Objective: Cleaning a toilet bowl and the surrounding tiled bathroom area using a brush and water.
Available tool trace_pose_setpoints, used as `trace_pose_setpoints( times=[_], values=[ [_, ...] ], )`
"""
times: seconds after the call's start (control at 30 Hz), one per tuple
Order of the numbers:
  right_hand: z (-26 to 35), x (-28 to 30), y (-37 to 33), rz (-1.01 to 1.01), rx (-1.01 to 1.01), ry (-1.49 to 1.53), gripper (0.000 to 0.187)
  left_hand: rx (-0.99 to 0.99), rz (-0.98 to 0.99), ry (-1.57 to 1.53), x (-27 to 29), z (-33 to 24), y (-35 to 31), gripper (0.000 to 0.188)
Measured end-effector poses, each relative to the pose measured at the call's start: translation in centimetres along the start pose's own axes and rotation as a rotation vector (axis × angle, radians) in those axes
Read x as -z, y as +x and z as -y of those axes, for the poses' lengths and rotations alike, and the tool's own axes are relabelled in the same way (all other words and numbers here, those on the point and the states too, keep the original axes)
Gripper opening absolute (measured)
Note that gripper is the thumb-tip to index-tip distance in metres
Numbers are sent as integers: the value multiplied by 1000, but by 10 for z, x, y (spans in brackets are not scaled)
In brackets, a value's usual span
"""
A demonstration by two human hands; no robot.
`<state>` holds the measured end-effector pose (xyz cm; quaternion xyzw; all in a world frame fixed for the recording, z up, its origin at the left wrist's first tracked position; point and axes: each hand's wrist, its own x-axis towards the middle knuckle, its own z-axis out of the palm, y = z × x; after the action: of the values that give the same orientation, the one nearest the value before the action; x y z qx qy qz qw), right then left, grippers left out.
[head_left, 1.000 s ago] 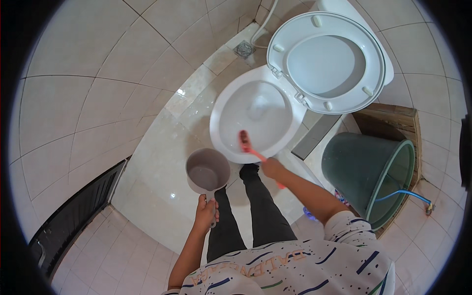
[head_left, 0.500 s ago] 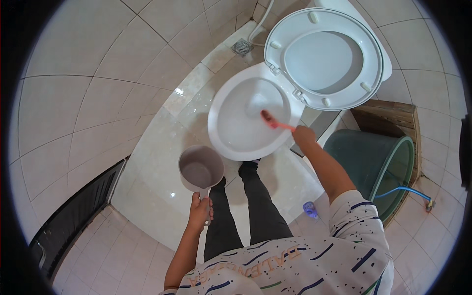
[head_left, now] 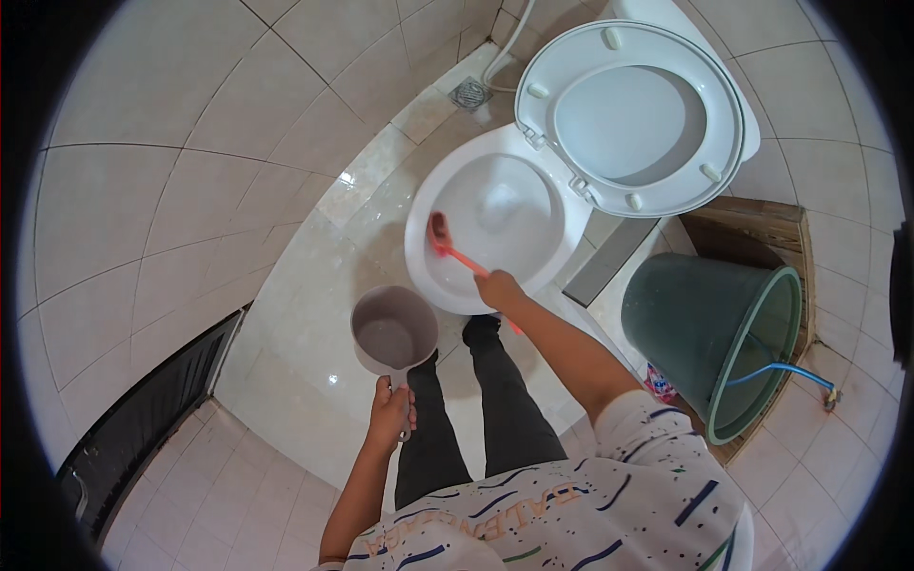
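My right hand [head_left: 500, 290] grips the handle of a red-orange scrub brush [head_left: 462, 259]. The brush's dark-bristled head lies against the near left inner side of the white toilet bowl [head_left: 571, 221]. In my left hand [head_left: 388, 415] is the handle of a grey-brown water dipper [head_left: 394, 333], held just left of the bowl with its mouth facing up. I cannot tell whether the dipper has water in it. Behind the bowl, the toilet seat and lid [head_left: 697, 124] are raised.
To the right lies a tilted green bucket [head_left: 695, 314] with a blue hose [head_left: 795, 367] at its mouth. A colourful packet [head_left: 659, 383] shows beside it. A floor drain [head_left: 469, 93] sits at the back, and a dark door [head_left: 152, 409] stands at the left. The floor tiles look wet.
My right hand has swept left and nearer with the brush, from the bowl's right side to its left side. The dipper has barely moved. My arm now hides a purple object on the floor.
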<state>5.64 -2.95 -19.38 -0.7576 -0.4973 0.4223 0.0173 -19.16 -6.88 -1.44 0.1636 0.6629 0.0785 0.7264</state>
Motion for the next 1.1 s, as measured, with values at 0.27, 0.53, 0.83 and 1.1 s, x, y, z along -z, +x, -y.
trace_pose_setpoints(
  times=[0.27, 0.53, 0.83, 1.1],
  values=[
    [-50, 73, 47, -287, -430, -33, 41, 8, -42, 67, -4, -1, 4, 16],
    [-82, 101, -3, -228, -537, -237, 35, -7, 21, 9, -12, -5, 3, 16],
    [-78, 99, 28, -218, -488, -324, 27, -36, 52, 22, -2, -4, -4, 20],
    [-20, -10, -45, 152, -265, -221, 24, -42, 57, 104, 10, -8, -19, 19]
  ],
)
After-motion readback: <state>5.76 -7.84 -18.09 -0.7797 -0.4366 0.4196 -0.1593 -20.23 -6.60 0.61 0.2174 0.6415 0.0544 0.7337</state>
